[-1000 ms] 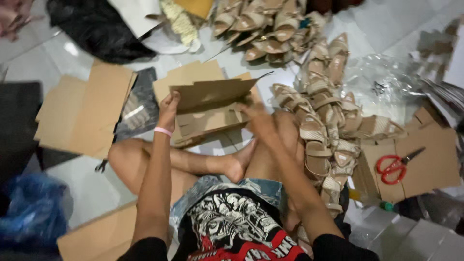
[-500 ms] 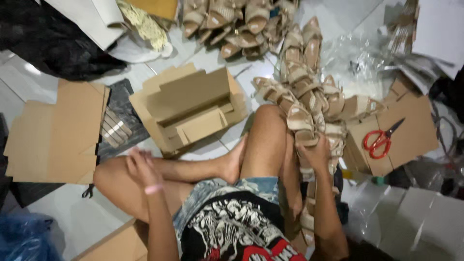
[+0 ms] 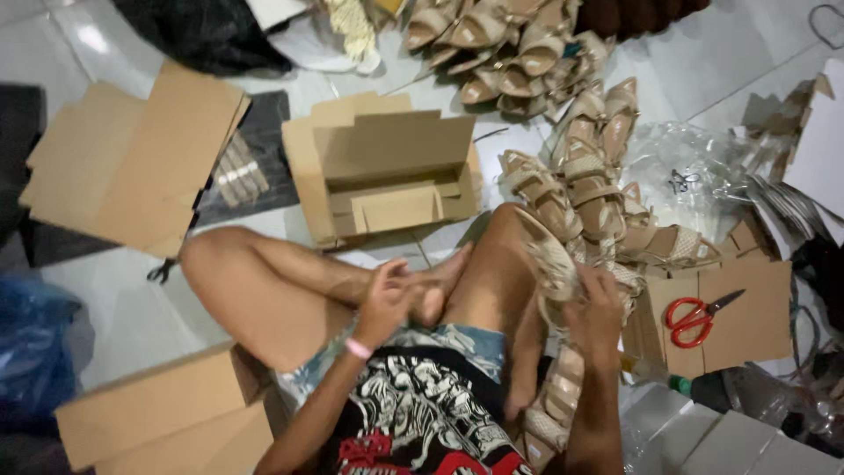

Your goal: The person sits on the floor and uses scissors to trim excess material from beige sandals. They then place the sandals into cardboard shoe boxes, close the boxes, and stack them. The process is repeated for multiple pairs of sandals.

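Observation:
I sit cross-legged on the floor. My right hand (image 3: 596, 308) grips a beige strappy sandal (image 3: 547, 255) beside my right knee, lifted from a row of similar sandals (image 3: 598, 185). My left hand (image 3: 385, 299) rests near my foot and ankle with the fingers loosely curled, holding nothing. A folded brown cardboard box (image 3: 387, 171) stands open on the tiles just beyond my legs, its lid flap raised toward the back.
Flat cardboard sheets (image 3: 132, 154) lie at the left, more at the lower left (image 3: 163, 413). Red-handled scissors (image 3: 694, 318) rest on cardboard at the right. A heap of sandals (image 3: 501, 44) sits at the top, clear plastic wrap (image 3: 694, 176) at the right, a blue bag (image 3: 35, 343) at the far left.
Both hands have let go of the cardboard box, which now stands on the floor. My right hand went to the sandals and picked one up; my left hand dropped to my foot.

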Demonstrator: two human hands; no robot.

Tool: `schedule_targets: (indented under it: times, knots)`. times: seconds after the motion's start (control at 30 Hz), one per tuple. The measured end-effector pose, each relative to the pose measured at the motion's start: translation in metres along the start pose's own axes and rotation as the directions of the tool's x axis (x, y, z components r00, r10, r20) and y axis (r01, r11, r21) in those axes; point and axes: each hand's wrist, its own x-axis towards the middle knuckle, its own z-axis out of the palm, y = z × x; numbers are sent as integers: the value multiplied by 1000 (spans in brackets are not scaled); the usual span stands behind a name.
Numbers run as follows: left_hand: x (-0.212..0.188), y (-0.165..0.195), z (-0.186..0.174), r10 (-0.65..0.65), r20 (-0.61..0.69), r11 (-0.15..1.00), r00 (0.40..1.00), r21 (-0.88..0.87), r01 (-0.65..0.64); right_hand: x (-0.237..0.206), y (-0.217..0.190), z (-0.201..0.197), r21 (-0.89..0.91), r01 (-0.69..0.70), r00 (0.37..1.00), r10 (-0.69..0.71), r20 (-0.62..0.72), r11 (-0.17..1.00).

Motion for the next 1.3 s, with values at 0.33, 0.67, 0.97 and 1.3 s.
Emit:
schedule_targets:
  times: [0.33, 0.67, 0.97, 1.3]
  knots:
    - [41, 48, 73, -258, 171, 381, 951, -887, 262, -8, -91, 33, 324, 254, 858, -367, 358, 911]
    - [40, 86, 73, -352, 225, 334, 908, -877, 347, -60, -42, -3, -78, 27, 863, 16, 505, 997]
    - [56, 91, 28, -54, 7, 528, 999, -849, 35, -5, -53, -13, 296, 296, 829, -398, 392, 908]
    - [76, 148, -7, 96, -148, 199, 984, -966, -164, 24, -86, -7, 327, 552, 792, -605, 83, 767]
